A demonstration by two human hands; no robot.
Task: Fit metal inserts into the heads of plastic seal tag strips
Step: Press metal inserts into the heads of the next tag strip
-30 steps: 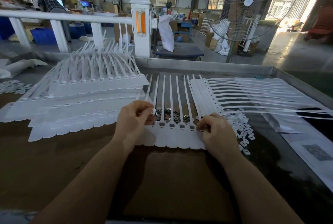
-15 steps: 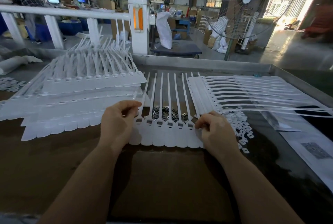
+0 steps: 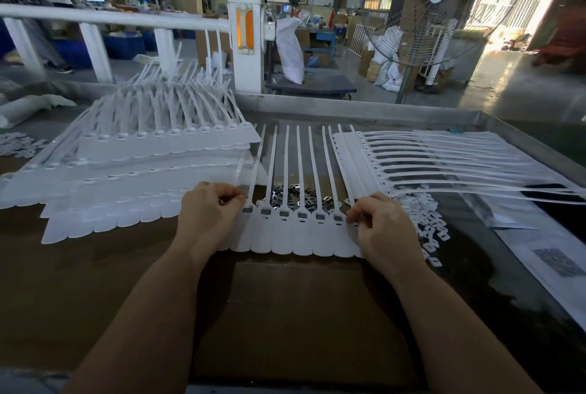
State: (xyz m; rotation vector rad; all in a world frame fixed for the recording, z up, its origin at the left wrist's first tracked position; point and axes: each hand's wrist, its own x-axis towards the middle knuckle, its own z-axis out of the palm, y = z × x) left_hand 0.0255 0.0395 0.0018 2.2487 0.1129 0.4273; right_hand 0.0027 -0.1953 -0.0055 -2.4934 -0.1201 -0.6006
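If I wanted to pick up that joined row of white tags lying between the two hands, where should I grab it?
Probably by the two end tags of the white joined row of plastic seal tags, one hand per end, coming from the near edge. The row is wide, flat and thin, so a single middle grip would likely let it sag. The left hand and right hand already sit at those ends; the long tails point away.

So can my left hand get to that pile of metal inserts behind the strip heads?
Probably yes: the left hand sits beside the metal inserts, with only thin strip tails lying across them.
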